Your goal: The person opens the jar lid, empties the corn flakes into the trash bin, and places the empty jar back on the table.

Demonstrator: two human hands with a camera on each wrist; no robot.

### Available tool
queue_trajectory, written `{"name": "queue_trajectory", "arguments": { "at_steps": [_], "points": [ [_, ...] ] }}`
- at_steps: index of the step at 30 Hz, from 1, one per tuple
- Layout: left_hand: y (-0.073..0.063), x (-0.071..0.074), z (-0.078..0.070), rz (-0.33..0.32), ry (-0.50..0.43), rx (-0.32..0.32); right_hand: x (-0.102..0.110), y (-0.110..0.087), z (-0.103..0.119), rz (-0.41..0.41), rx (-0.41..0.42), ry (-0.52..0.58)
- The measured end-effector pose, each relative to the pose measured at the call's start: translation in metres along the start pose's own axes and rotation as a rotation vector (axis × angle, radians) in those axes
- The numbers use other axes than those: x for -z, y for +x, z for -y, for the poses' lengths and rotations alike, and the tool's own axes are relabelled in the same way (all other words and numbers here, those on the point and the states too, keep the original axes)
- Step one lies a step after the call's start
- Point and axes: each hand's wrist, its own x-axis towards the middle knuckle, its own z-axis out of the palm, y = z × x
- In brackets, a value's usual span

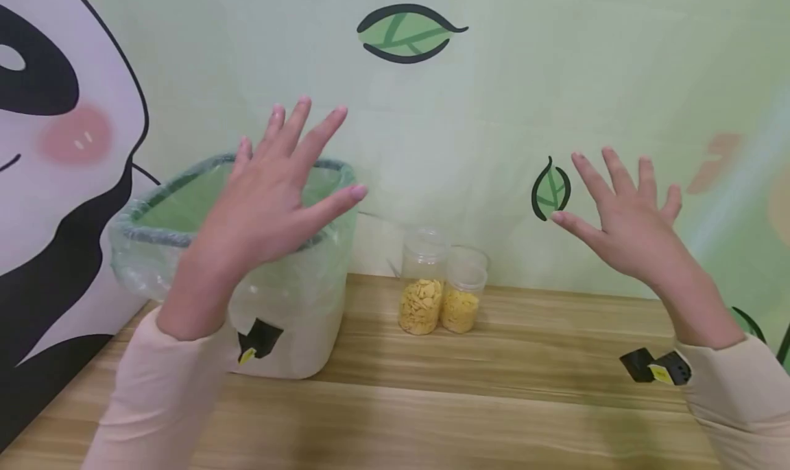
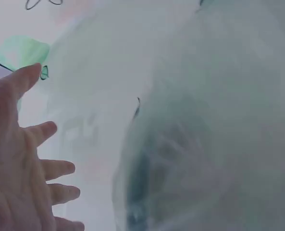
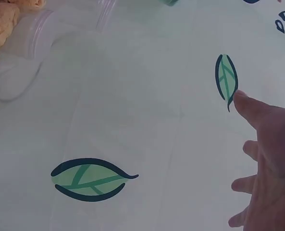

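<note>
Hovering, head view: I am holding my left hand (image 1: pixel 256 206) before the bin (image 1: pixel 302 350), my right hand (image 1: pixel 636 233) well apart; both are showing spread, released fingers.
Jars, head view: tall jar (image 1: pixel 422 307) and short jar (image 1: pixel 461 309) are standing together on the table (image 1: pixel 494 415), right of the bin.
Bag, left wrist view: the bag (image 2: pixel 195 168) is showing blurred near my free fingers.
Leaf, right wrist view: my spread thumb is appearing beside a printed leaf (image 3: pixel 226 79).

i can see the person holding both forearms out in front, pale sleeves (image 1: pixel 157 394) reaching the wrists. the left hand (image 1: pixel 262 199) is raised, fingers straight and fanned, back toward the head. well apart, the right hand (image 1: pixel 636 230) is spread likewise; the thumbs point inward.
</note>
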Motion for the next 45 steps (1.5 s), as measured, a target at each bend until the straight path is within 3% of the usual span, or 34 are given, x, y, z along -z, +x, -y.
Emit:
{"name": "queue_trajectory", "arguments": {
  "at_steps": [7,18,26,36,45],
  "points": [
    [0.001,-0.004,-0.015,-0.099,-0.260,-0.048,-0.001,0.000,-0.001,-0.080,-0.013,0.063],
    [0.004,-0.023,-0.037,-0.288,-0.595,-0.060,-0.003,-0.006,-0.004,-0.201,0.001,0.333],
    [0.002,-0.041,-0.049,-0.298,-0.857,-0.059,-0.014,-0.006,-0.005,-0.262,0.010,0.503],
    [0.000,-0.066,-0.052,-0.280,-0.962,-0.060,-0.032,-0.010,-0.002,-0.244,-0.026,0.583],
    [-0.002,-0.094,-0.051,-0.220,-1.051,-0.003,-0.057,-0.015,0.001,-0.202,-0.048,0.682]
  ]
}}
